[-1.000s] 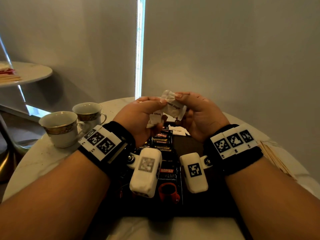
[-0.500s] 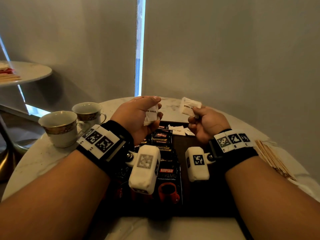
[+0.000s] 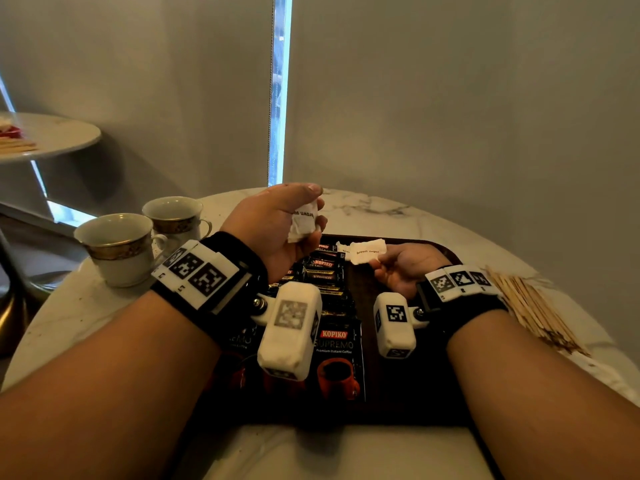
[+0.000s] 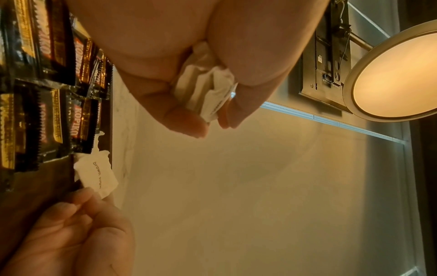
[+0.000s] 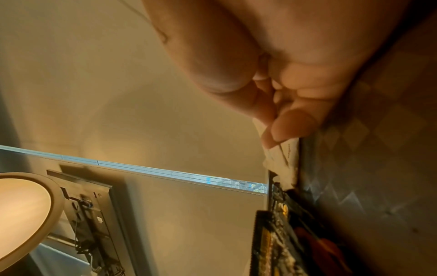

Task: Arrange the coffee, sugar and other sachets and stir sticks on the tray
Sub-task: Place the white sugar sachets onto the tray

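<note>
A dark tray (image 3: 408,403) lies on the round marble table, with rows of black Kopiko coffee sachets (image 3: 334,344) on its left half. My left hand (image 3: 287,223) is raised above the far left of the tray and grips a small bunch of white brown sugar sachets (image 3: 304,221), also seen in the left wrist view as crumpled white packets (image 4: 208,89). My right hand (image 3: 398,266) is low over the tray's far end and pinches one white brown sugar sachet (image 3: 367,250) by its corner, the sachet (image 4: 97,175) just above another white sachet (image 3: 343,247) lying there.
Two gold-rimmed cups (image 3: 121,247) stand at the table's left. A pile of wooden stir sticks (image 3: 533,306) lies on the table right of the tray. A second small table (image 3: 52,136) is at far left. The wall is close behind.
The hands, together on the sachets a second ago, have parted. My right hand has drawn one sachet off and lowered it to the tray's far end; the left stays raised with the rest.
</note>
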A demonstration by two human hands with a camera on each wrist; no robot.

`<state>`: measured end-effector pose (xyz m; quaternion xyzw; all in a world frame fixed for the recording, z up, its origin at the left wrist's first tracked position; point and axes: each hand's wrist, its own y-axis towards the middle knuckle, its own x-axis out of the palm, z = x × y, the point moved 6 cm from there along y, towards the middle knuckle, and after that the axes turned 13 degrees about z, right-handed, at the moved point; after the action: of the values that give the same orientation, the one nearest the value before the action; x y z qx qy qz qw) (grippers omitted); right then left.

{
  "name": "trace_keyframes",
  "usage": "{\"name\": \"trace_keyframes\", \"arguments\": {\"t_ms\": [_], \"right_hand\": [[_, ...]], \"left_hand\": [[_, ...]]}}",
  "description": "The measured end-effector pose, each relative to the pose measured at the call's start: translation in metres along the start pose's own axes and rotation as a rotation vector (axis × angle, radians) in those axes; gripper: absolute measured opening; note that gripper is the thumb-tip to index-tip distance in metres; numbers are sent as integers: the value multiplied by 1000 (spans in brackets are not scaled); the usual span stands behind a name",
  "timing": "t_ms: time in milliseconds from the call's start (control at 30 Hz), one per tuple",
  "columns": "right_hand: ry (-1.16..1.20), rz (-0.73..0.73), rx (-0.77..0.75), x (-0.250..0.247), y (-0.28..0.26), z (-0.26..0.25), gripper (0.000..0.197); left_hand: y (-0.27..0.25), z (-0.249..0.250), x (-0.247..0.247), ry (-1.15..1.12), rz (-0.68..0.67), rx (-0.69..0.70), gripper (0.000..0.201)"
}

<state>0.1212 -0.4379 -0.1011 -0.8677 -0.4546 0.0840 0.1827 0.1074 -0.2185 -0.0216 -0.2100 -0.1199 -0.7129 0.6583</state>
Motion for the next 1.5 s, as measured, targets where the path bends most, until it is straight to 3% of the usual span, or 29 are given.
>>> {"name": "trace_keyframes", "arguments": {"t_ms": [200,533,1333,1500], "right_hand": [[-18,-78,-2,6,-10,-1,42],[-19,-64,26,7,-16,-2,45],[-182,34,-50,3,-11,-2,13],[-191,31,-63,4,-12,-3,22]], "left_hand": [[0,0,0,5,1,5,12],[3,-3,1,5,-8,-6,11],[1,-1,-1,-14,10,-22,13],[-3,-1,0,-38,-9,-53,16]]}}
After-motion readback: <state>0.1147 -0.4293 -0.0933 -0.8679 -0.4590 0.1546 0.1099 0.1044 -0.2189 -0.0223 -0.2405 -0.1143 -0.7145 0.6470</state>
